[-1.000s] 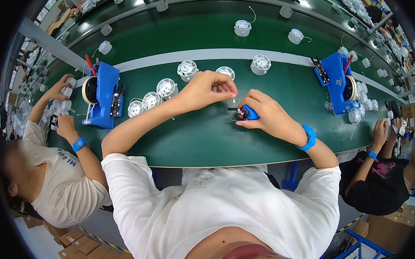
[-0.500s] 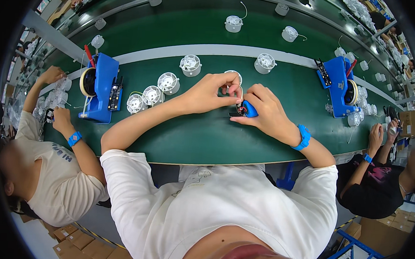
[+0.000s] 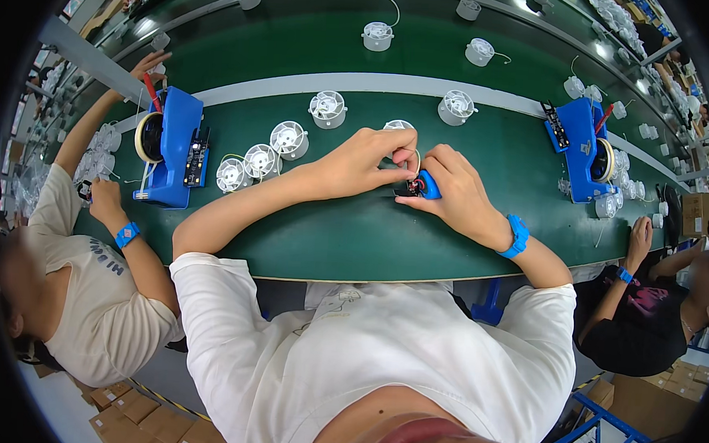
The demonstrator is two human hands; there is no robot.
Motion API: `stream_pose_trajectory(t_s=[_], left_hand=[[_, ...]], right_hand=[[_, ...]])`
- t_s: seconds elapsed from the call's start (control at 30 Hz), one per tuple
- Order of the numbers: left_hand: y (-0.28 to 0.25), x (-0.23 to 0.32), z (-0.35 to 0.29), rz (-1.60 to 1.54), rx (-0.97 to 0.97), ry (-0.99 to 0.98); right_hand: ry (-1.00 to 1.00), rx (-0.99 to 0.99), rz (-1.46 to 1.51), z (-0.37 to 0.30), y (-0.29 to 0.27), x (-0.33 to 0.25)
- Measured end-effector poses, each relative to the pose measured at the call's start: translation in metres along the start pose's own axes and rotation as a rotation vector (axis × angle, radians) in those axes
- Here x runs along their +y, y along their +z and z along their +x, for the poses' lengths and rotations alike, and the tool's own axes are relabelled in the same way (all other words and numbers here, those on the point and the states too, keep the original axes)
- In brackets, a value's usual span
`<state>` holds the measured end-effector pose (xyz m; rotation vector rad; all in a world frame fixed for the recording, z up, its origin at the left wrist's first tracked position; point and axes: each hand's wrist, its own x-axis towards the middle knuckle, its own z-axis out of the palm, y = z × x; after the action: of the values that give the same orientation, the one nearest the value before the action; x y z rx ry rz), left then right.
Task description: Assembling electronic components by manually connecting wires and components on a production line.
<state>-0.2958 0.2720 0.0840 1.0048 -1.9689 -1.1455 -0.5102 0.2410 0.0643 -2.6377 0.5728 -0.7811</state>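
Note:
My hands meet over the green bench. My right hand [image 3: 454, 188] is closed around a small blue part [image 3: 429, 185] with a black piece and thin red wires at its left side; much of it is hidden by the fingers. Thumb and fingers of my left hand [image 3: 374, 160] pinch a thin pale wire [image 3: 419, 154] just above that black piece. Behind my left fingers a white round fan housing [image 3: 400, 125] shows only in part. Whether the wire runs to that housing, I cannot tell.
White fan housings [image 3: 289, 140] stand left of my hands, another [image 3: 457, 107] behind them. Blue spool stands [image 3: 168, 147] flank me, the second blue stand [image 3: 580, 157] at right. Beyond a pale rail [image 3: 362, 83], a green belt [image 3: 299, 46] carries more housings. Co-workers sit either side.
The housings on the belt have shifted left. My left fingers have closed in slightly on the black piece. The left co-worker's far hand has reached up to the belt.

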Motion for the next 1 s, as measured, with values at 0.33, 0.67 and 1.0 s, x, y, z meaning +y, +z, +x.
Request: stream_pose_trajectory(t_s=[0.33, 0.67, 1.0], left_hand=[[-0.016, -0.028, 0.001, 0.321, 0.289, 0.06], [0.002, -0.059, -0.003, 0.355, 0.263, -0.132], [-0.036, 0.017, -0.006, 0.292, 0.257, -0.021]], right_hand=[[0.151, -0.039, 0.194, 0.002, 0.003, 0.022], [0.273, 0.144, 0.273, 0.032, 0.029, 0.033], [0.599, 0.163, 1.4, 0.027, -0.043, 0.009]])
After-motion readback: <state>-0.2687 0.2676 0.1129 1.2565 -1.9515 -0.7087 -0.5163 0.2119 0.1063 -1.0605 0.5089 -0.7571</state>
